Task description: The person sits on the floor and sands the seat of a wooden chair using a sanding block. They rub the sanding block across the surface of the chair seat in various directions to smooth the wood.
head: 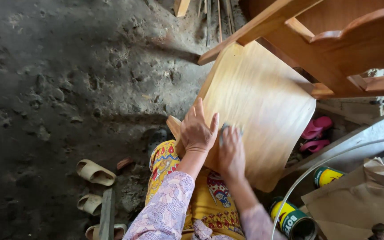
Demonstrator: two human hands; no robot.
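A light wooden chair seat [258, 102] rests tilted across my lap, its surface smooth and pale yellow. My left hand [197, 129] lies flat on the seat's near left edge, fingers spread. My right hand [231, 151] presses a small grey piece of sandpaper [226, 130] against the seat just beside the left hand. Only a corner of the sandpaper shows above my fingers. I wear a yellow patterned cloth and lilac floral sleeves.
A reddish-brown wooden chair frame [330, 49] stands at the upper right. Two open cans [292, 220] [326, 175] and brown paper [356, 200] lie at the lower right. Pink sandals [316, 131] sit behind the seat, beige sandals [95, 172] on the dirt floor at left.
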